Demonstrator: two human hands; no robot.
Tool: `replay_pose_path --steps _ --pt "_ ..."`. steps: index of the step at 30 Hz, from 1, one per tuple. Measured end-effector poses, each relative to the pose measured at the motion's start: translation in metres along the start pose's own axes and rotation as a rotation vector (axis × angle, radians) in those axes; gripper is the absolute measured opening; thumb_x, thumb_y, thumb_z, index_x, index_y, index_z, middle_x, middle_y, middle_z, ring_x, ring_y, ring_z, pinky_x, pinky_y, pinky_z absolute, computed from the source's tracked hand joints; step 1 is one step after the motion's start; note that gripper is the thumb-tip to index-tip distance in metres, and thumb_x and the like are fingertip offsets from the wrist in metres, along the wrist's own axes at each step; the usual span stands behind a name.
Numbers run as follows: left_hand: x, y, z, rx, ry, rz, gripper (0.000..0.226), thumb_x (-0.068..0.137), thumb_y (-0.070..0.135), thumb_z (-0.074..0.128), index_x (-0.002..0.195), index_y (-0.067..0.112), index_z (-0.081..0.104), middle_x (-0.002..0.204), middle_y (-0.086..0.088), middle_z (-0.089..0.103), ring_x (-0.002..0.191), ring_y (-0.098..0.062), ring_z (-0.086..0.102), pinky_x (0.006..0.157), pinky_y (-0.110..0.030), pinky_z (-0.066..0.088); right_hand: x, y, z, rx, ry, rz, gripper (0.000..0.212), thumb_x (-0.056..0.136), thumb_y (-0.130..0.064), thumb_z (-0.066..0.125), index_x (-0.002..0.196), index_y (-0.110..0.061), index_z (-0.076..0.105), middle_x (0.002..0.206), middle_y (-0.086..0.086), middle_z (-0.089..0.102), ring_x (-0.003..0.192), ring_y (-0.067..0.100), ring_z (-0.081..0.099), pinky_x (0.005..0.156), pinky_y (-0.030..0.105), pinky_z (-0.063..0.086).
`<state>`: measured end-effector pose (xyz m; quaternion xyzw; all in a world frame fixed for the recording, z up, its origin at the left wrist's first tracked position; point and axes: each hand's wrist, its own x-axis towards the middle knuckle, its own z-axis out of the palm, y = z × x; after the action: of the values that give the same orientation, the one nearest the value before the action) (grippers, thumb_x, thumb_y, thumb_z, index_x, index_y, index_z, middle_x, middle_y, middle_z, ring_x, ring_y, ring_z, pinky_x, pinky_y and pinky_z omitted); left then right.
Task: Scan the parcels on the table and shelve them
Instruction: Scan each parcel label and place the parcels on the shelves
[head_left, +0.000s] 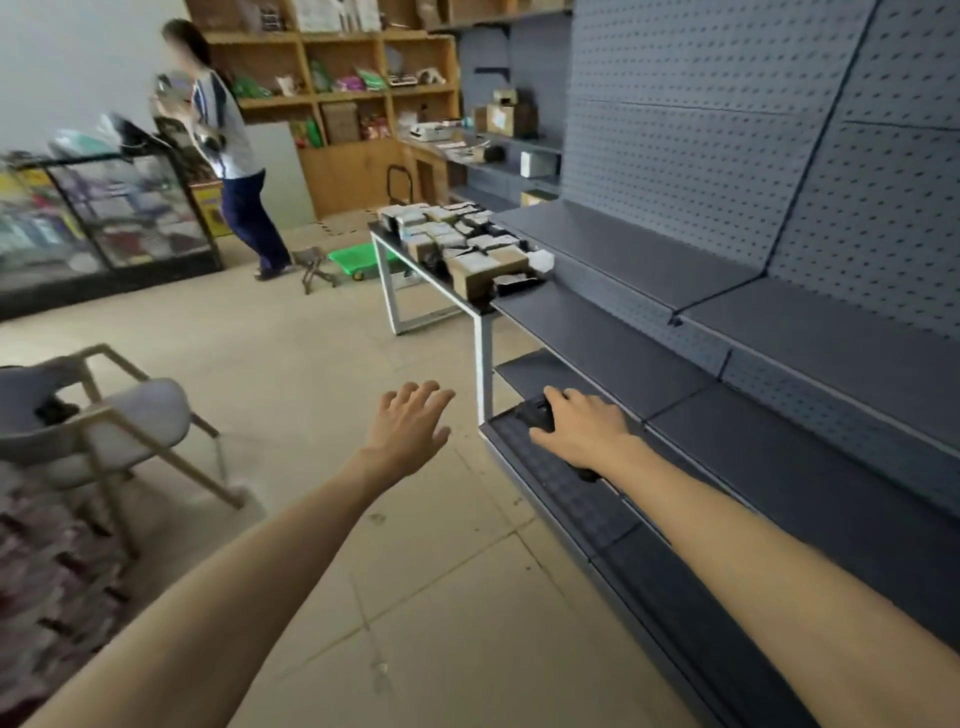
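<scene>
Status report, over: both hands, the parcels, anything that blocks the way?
Left hand open, empty. Right hand on black scanner at lowest shelf. Parcels all on table, ahead. Floor path open; chair off left.

Many small brown and white parcels (457, 236), crowded flat on the white-legged table (387, 275).

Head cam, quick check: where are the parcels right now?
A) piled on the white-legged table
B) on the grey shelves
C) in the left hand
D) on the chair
A: the parcels sit piled on the table, the grey shelves beside it are bare, and the left hand is open and holds nothing.
</scene>
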<state>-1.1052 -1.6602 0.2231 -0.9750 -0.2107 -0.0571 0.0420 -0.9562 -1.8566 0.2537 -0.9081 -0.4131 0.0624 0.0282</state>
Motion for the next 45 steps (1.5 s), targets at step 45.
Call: replay_pose_path --steps 45 --pt "0.751 -0.62 0.155 -0.048 -0.258 -0.34 0.051 0.097 0.04 0.055 0.144 0.028 0.041 0.145 -0.002 0.044 0.13 -0.028 0.044 0.103 -0.042 0.037 1.035 -0.228 -0.054 -0.051 -0.101 -0.228 0.06 0.092 -0.058 0.051 0.135 -0.017 0.046 0.133 0.011 0.055 0.118 0.034 0.056 0.085 0.041 0.045"
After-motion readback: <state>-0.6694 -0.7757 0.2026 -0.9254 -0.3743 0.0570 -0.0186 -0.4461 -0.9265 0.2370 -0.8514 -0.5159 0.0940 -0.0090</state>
